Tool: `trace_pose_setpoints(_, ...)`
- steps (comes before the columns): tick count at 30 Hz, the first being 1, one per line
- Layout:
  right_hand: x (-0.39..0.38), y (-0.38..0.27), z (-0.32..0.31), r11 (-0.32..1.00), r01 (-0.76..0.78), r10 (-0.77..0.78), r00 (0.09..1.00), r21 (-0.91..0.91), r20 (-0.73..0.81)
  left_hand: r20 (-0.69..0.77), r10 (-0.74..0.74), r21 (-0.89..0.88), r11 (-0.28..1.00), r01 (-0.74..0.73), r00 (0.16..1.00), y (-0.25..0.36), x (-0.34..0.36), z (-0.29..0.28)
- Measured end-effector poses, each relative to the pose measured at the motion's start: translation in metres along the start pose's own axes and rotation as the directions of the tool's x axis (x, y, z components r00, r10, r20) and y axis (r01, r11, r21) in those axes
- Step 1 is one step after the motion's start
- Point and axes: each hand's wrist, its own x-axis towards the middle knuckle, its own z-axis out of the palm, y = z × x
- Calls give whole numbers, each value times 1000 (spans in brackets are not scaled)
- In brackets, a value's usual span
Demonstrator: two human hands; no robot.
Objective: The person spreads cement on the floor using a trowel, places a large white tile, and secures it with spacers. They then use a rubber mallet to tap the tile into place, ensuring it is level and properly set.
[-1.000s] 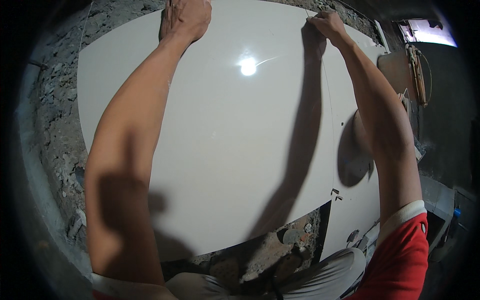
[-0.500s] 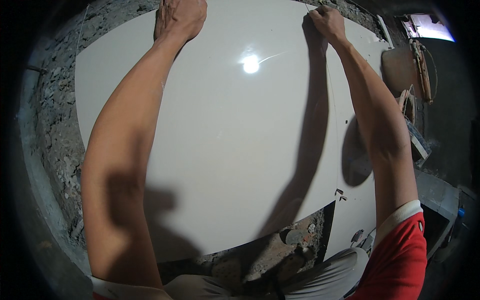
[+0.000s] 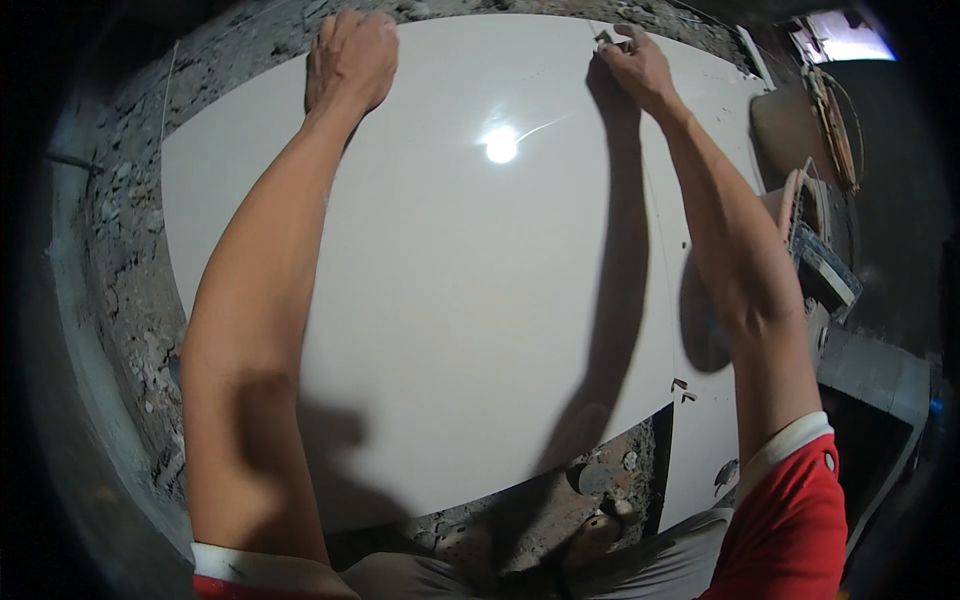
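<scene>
A large glossy white tile point(image 3: 480, 270) lies over rubble, a bright reflection and my shadows on it. My left hand point(image 3: 352, 62) is closed at its far left edge, fingers curled down and partly hidden. My right hand point(image 3: 635, 62) is at the far end of the seam with a second white tile point(image 3: 705, 445), pinched around a small dark piece point(image 3: 603, 42), too small to name. A few small dark clips point(image 3: 686, 394) sit along the seam near the lower corner.
Rough rubble point(image 3: 130, 230) borders the tiles, with a grey ledge point(image 3: 75, 320) at left. At right stand containers point(image 3: 785, 135), tools point(image 3: 830, 275) and a grey box-like object point(image 3: 875, 380). A bright opening point(image 3: 845, 35) shows at top right. My bent legs point(image 3: 430, 575) are below.
Both hands appear slightly lower in view as the view shifts. My right hand's fingers have changed position, and a small dark piece now shows between them.
</scene>
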Motion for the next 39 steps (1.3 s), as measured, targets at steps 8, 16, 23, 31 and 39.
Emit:
trace_pose_setpoints(8,-84,-19,-21,892,114,-41,984,-437,173,48,79,38,996,-81,996,-6,1,0)
trace_pose_setpoints(16,-85,-32,-27,891,52,76,962,-451,261,112,279,170,940,-295,954,20,-42,-18)
trace_pose_setpoints(23,-115,-36,-37,945,111,5,935,-307,355,451,299,41,934,-355,841,59,-202,-94)
trace_pose_setpoints(31,-325,-23,-200,848,496,-527,827,186,197,494,321,26,923,-383,808,101,-260,-134)
trace_pose_setpoints(39,-659,-50,-296,936,-238,115,904,259,412,479,797,-379,567,-732,369,247,-282,-111)
